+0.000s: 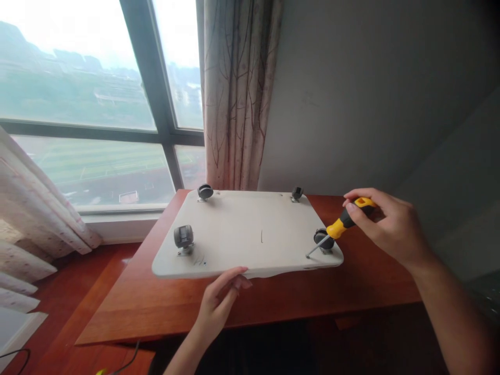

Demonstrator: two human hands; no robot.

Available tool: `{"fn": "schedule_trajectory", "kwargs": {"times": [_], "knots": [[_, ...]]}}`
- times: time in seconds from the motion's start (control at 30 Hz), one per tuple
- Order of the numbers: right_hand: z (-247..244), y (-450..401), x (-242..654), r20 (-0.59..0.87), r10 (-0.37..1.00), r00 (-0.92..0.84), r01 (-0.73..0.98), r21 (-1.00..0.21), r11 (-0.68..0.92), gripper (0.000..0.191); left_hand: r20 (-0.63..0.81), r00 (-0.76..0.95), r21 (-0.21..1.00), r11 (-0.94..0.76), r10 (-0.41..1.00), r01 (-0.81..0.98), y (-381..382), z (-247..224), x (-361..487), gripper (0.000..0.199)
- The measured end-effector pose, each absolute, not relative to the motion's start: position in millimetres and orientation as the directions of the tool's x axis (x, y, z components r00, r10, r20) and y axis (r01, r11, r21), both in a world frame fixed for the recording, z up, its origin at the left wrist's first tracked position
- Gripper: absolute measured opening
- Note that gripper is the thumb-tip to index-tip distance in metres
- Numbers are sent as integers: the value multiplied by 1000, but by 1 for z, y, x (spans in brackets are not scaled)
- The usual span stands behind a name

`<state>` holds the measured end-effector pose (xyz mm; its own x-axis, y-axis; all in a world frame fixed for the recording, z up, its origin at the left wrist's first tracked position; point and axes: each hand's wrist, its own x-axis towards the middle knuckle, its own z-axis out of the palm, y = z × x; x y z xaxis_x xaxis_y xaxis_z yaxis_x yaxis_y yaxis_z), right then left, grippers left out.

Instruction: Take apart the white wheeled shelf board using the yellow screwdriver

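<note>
A white panel (pixel 234 224) lies on the wooden table with several black casters on its top face, one close to each corner. My right hand (pixel 385 224) is closed round the yellow and black handle of a screwdriver (pixel 340 223). The screwdriver slants down to the left, and its tip meets the panel beside the near right caster (pixel 323 239). At the middle of the panel's near edge, my left hand (pixel 224 294) grips the rim between thumb and fingers. Small screws or holes show beside the near left caster (pixel 183 237).
The brown table (pixel 285 302) extends around the panel. Behind it are a curtain (pixel 238 94), a grey wall (pixel 344 94) and a large window (pixel 78 104). Another curtain (pixel 35 198) hangs at the left. A dark cable (pixel 130 359) runs below the table's front left edge.
</note>
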<state>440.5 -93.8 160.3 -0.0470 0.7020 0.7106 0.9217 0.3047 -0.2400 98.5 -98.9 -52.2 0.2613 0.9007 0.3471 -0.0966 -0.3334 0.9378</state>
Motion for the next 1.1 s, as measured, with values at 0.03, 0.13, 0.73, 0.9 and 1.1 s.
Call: {"fn": "schedule_trajectory", "kwargs": {"times": [0.03,0.13,0.73,0.9,1.1], "knots": [[161,-93,440,710,702,-57,924,-228,306,17,344,260,939,-330,902,-95,-99,-52,99,29],[163,-94,441,710,699,-86,931,-193,311,14,339,256,941,-326,905,-94,-99,-51,100,28],[169,-105,433,664,723,-188,920,-138,366,13,340,268,940,-323,901,-108,-100,-56,98,30],[170,-113,421,641,736,-219,903,-153,401,14,336,265,942,-319,904,-107,-100,-57,99,31],[167,-99,425,674,725,-143,912,-195,361,22,340,261,940,-320,904,-117,-100,-56,99,31]]}}
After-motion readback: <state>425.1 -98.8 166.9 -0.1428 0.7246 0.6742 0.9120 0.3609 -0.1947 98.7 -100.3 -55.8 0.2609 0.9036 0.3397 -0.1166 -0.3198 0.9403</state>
